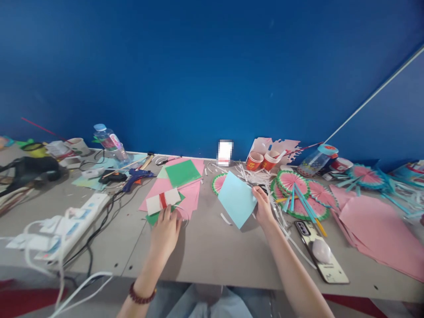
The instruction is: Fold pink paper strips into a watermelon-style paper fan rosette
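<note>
My right hand (264, 206) pinches the right corner of a light blue sheet of paper (237, 199), which is tilted above the table. My left hand (166, 230) reaches to a white strip-shaped piece with a red band (153, 202). Its fingers are stretched out, with the fingertips at the piece's lower edge. Green paper (153, 218) shows under that piece, on top of pink sheets (194, 194). Another green sheet (183, 173) lies just behind. A round pink and green folded paper fan (217, 183) is partly hidden by the blue sheet.
At left are a power strip (88, 216) with cables, a blue glue gun (136, 176) and a plastic bottle (111, 142). To the right are watermelon-like paper fans (293, 183), paper cups (254, 161), a phone (334, 270) and pink sheets (380, 229). A blue wall (212, 79) stands behind.
</note>
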Demonstrator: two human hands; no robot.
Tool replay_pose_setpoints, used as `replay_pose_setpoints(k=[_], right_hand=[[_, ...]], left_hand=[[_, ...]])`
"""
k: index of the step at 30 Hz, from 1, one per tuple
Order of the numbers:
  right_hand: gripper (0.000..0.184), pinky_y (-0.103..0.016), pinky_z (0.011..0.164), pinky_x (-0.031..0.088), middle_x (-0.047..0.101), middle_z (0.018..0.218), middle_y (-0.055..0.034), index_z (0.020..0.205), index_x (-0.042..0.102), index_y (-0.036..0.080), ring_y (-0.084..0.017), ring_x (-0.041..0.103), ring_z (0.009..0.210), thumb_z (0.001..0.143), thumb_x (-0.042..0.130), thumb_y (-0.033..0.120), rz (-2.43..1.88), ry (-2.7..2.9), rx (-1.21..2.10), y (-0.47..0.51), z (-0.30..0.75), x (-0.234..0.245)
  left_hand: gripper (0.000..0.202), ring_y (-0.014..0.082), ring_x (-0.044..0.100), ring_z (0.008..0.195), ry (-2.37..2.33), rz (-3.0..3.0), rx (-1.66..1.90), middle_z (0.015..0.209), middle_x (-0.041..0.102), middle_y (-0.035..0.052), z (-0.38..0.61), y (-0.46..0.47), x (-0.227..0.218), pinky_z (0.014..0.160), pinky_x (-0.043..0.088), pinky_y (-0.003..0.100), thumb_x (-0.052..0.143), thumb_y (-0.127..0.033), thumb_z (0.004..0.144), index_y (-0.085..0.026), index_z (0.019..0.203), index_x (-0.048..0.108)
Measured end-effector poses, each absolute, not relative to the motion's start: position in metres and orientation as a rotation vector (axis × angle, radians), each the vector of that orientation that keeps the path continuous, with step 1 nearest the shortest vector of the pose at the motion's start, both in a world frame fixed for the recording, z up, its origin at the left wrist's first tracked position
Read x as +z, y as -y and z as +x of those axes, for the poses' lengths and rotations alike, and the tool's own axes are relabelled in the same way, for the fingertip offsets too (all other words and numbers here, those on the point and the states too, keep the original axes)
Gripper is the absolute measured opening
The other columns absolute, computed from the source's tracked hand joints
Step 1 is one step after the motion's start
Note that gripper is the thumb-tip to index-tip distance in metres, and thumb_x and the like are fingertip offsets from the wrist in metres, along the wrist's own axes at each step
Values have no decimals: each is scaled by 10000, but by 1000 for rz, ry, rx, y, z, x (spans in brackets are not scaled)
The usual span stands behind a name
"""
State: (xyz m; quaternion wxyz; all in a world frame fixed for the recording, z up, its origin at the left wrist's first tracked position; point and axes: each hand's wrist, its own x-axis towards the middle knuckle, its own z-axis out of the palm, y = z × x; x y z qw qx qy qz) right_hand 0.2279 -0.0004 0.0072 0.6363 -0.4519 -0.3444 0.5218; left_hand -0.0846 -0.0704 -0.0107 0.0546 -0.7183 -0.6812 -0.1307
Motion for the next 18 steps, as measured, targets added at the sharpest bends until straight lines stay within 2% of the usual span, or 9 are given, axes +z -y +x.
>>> replay_pose_setpoints(k=[4, 7, 8, 10, 13, 16, 18], right_hand=[[354, -185, 427, 312, 462, 554, 80, 733, 496, 220, -77, 393, 452, 637, 744, 453, -1010, 757, 1269, 1, 228, 9], [353, -186, 437, 329, 471, 561, 77, 745, 502, 220, -78, 405, 458, 647, 745, 457, -977, 770, 1327, 2, 227, 9], [354, -185, 437, 329, 471, 561, 76, 745, 504, 219, -78, 406, 459, 650, 743, 461, -970, 786, 1341, 3, 225, 10], [356, -185, 438, 328, 475, 563, 72, 739, 506, 216, -78, 407, 459, 654, 741, 470, -968, 825, 1375, 5, 222, 11], [352, -186, 444, 338, 482, 562, 68, 731, 510, 213, -79, 413, 457, 661, 736, 474, -982, 875, 1426, 8, 217, 12], [347, -189, 439, 338, 490, 548, 68, 738, 518, 215, -81, 414, 444, 663, 732, 478, -1013, 914, 1413, 7, 214, 11], [359, -195, 428, 335, 505, 536, 65, 750, 527, 217, -86, 421, 432, 658, 729, 499, -1051, 901, 1386, 6, 214, 9]], left_hand=[[263, 304, 506, 1179, 2014, -2248, -428, 1241, 576, 145, -99, 55, -11, 862, 500, 405, 412, -278, 888, -166, 994, 625], [216, 286, 584, 1030, 2054, -2271, -501, 1053, 637, 142, -101, 45, 3, 807, 504, 385, 444, -297, 869, -166, 872, 617], [207, 278, 597, 983, 2073, -2267, -596, 989, 644, 135, -96, 41, 10, 804, 499, 388, 454, -300, 864, -166, 859, 612], [236, 262, 581, 1030, 2064, -2355, -939, 1052, 635, 122, -78, 34, 25, 859, 478, 386, 485, -346, 860, -177, 978, 600], [456, 238, 596, 1045, 2139, -2882, -1411, 1157, 630, 109, -40, 24, 42, 839, 497, 336, 584, -434, 803, -186, 1184, 545], [506, 249, 642, 952, 2290, -3312, -1769, 1120, 662, 114, -12, 13, 44, 728, 522, 310, 662, -459, 739, -169, 1149, 595], [459, 243, 660, 841, 2473, -3282, -1873, 981, 701, 123, -5, 6, 35, 661, 515, 296, 712, -456, 690, -125, 1004, 662]])
